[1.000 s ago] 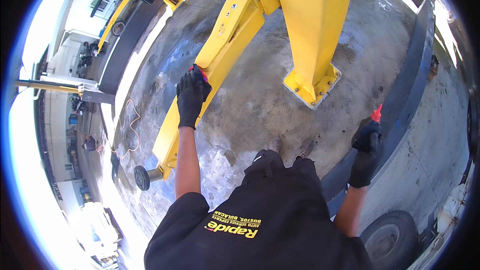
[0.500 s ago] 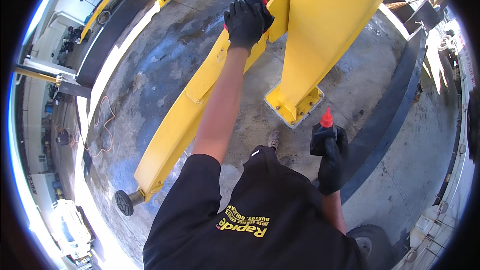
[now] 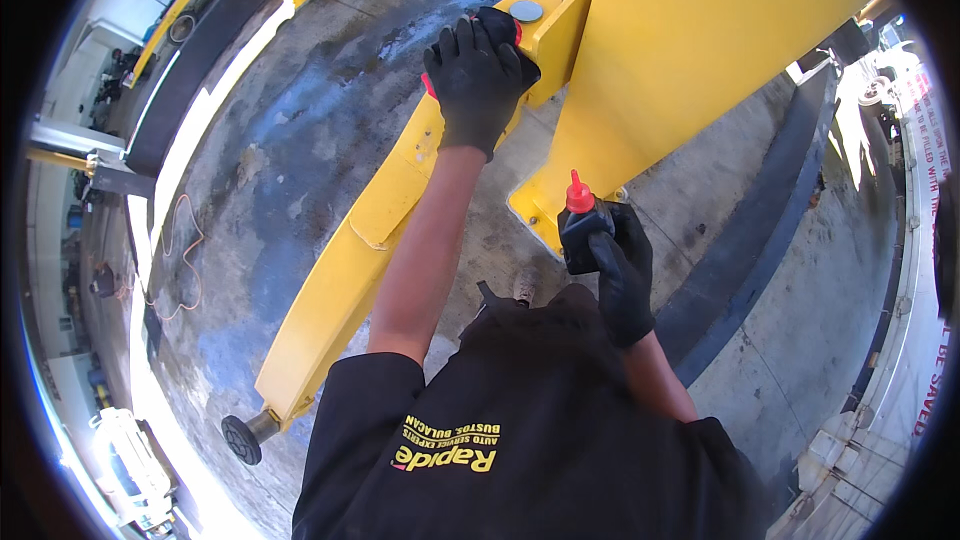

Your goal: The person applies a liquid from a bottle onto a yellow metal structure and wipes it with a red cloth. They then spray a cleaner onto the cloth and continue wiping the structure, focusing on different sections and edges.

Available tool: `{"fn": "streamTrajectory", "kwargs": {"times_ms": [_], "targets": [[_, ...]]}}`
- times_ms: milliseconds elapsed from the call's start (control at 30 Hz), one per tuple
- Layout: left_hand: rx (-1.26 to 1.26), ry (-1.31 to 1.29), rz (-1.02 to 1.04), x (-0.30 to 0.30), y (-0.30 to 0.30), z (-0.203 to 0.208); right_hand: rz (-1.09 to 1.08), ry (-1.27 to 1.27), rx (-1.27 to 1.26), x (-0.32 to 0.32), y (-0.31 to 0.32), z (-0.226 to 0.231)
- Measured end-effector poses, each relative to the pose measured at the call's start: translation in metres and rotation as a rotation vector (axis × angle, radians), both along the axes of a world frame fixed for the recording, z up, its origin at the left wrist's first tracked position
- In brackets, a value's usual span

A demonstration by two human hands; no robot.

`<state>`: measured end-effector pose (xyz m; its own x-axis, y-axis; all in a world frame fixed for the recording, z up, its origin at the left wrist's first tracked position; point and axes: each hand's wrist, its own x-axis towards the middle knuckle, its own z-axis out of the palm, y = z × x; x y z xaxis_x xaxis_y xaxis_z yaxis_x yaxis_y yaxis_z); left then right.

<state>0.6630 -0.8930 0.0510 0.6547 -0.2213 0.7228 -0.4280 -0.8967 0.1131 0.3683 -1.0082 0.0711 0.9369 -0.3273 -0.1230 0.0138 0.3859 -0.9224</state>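
A yellow steel lift arm [image 3: 350, 250] slants across the view. On its upper part my left hand [image 3: 472, 90], in a black glove, is closed over a black-and-red object [image 3: 497, 28]. The glove covers most of it, so its kind does not show. My right hand [image 3: 628, 285], also gloved in black, grips a black bottle [image 3: 578, 238] with a red pointed nozzle. This bottle is upright in front of the base of a broad yellow post [image 3: 690, 50], below and to the right of my left hand.
A round grey pad [image 3: 526, 11] sits on the arm near the post. At the arm's lower end is a black wheel [image 3: 241, 439]. A dark curved ramp or strip [image 3: 745, 240] crosses the concrete floor at right. An orange hose [image 3: 190, 260] lies at left.
My right hand has brought the bottle up and to the left, nearer the post's base. My left hand stays over the black-and-red object on the arm, while the view has shifted somewhat.
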Motion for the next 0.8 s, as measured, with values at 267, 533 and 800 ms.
{"fn": "streamTrajectory", "kwargs": {"times_ms": [267, 533, 800], "targets": [[0.189, -0.072, -0.064, -0.022, 0.029, 0.015, 0.104, 0.001, -0.065, 0.019, -0.043, -0.007], [0.167, -0.027, -0.252, -0.063, -0.01, 0.031, 0.151, -0.026, -0.033, 0.023, -0.076, 0.0], [0.111, 0.018, -0.24, -0.031, 0.006, 0.017, 0.203, -0.212, 0.042, 0.024, -0.109, -0.01]]}}
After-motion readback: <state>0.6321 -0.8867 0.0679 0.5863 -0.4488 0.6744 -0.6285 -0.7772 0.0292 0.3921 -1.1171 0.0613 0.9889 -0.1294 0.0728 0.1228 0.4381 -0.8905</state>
